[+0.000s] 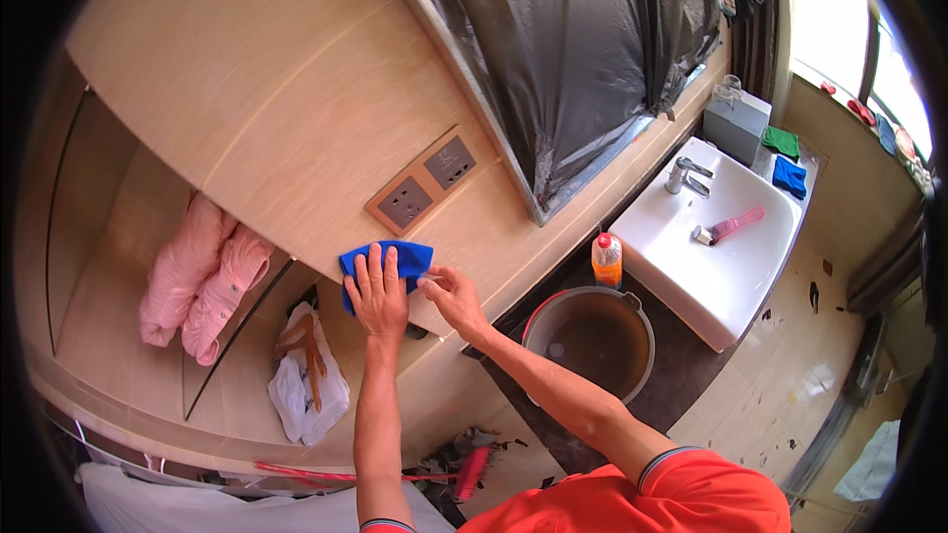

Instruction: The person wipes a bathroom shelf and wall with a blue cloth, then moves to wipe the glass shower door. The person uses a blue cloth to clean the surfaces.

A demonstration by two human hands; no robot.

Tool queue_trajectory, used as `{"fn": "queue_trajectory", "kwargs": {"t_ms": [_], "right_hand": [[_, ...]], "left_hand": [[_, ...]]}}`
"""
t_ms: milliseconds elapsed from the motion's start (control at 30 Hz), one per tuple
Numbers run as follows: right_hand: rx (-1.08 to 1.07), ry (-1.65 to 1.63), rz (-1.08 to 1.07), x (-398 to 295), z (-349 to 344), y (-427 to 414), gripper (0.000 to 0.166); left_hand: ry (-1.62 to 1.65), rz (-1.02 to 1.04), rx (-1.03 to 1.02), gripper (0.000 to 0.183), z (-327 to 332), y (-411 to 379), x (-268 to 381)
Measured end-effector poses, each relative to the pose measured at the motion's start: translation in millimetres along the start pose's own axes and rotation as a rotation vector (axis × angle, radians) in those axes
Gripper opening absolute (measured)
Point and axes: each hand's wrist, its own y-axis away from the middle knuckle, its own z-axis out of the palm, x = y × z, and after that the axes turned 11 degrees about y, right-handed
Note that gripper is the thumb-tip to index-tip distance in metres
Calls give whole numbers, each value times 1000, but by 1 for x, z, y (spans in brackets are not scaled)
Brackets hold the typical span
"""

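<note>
My left hand (381, 298) lies flat over a folded blue cloth (412, 257), pressing it to the beige wood-grain wall panel near its lower edge. My right hand (453, 302) is just beside it, thumb and forefinger at the cloth's right edge. Whether those fingertips pinch the fabric is unclear. Above the cloth, a double socket plate (422, 181) with a copper-toned frame is set in the panel. Below and to the right, a grey bucket (643, 326) holding murky liquid stands on the dark stone counter (689, 385).
Beside the bucket are an orange bottle (607, 260) with a red cap and a white washbasin (652, 226) containing a pink-handled brush (737, 223). Dark plastic sheeting (563, 52) covers a framed area above. Open shelves at left hold a pink padded garment (185, 285) and a white bag (326, 392). A red broom (474, 470) lies low down.
</note>
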Motion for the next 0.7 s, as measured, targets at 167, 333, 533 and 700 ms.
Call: {"fn": "queue_trajectory", "kwargs": {"t_ms": [167, 333, 533, 700], "right_hand": [[-22, -10, -146, -26, 16, 0, 54], [-51, -56, -286, -79, 23, 2, 58], [-221, 9, -328, -110, 28, 17, 48], [-236, 67, -175, -111, 7, 57, 42]], "left_hand": [[39, -100, 141, 56, -28, -44, -13], [142, -193, 226, 54, -53, -73, -20], [587, -216, 344, 42, -80, -56, 26], [864, -389, 314, 42, -86, -11, 82]]}}
